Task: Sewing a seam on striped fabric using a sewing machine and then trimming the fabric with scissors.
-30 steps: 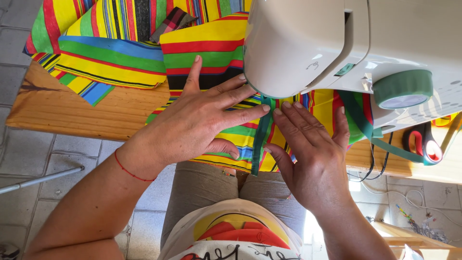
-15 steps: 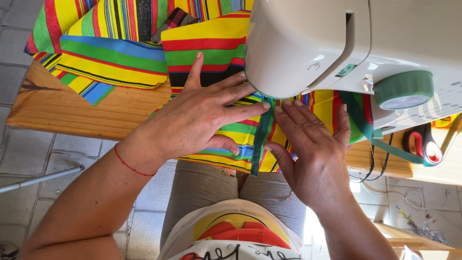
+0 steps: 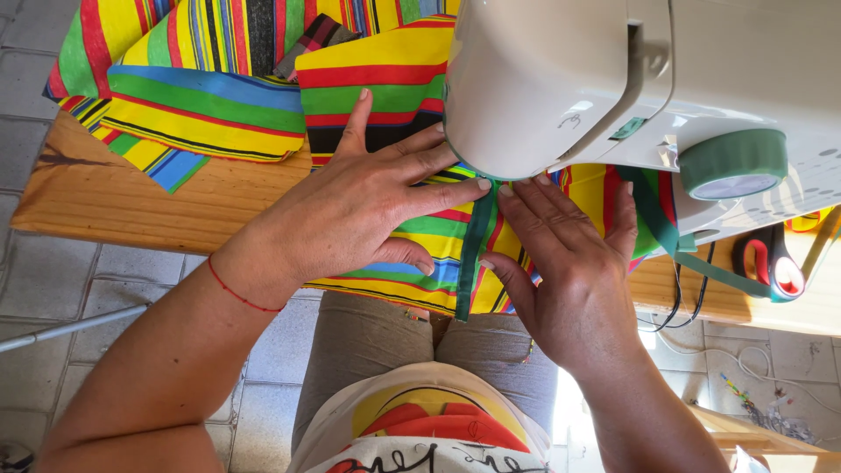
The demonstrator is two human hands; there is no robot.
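Striped fabric (image 3: 412, 236) lies on our wooden table (image 3: 131, 197) under the sewing machine (image 3: 561, 79), and we press it flat with left hand (image 3: 368, 206) and right hand (image 3: 569, 271), fingers spread beside the green tape (image 3: 473, 254).

Tight at the needle, room on the table's left.
Sewing machine (image 3: 561, 79) overhangs fabric (image 3: 219, 96); bare wooden table (image 3: 114, 197) at left edge, scissors (image 3: 771, 263) block right edge.

Head view, steeply downward, close over wooden table (image 3: 131, 197)
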